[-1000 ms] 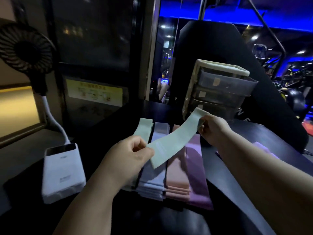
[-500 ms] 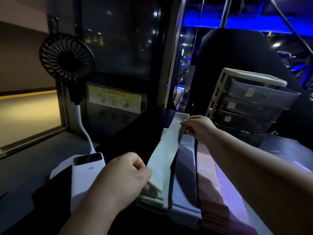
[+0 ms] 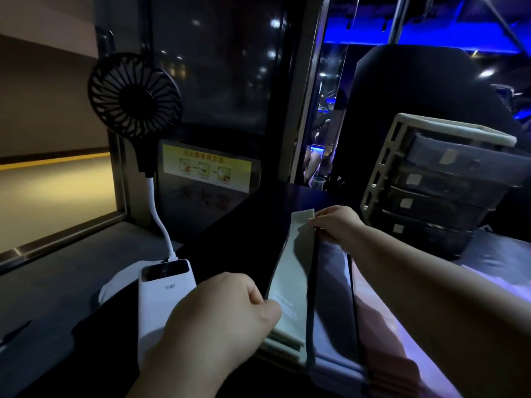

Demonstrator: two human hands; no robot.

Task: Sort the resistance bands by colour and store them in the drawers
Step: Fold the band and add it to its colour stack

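A pale green resistance band lies stretched lengthwise over the green pile on the dark table. My left hand pinches its near end, and my right hand pinches its far end. To the right of the green pile lie a light blue-grey pile and a pink pile. A small drawer unit with several closed dark drawers, each with a pale label, stands at the back right.
A white power bank lies left of the piles, with a black fan on a white bendy stalk plugged into it. A dark glass panel with a yellow sticker stands behind. A large black padded shape rises behind the drawers.
Both hands have swung the green band from slanting across the piles to lying straight along the green pile and lowered it. The camera view has turned left.
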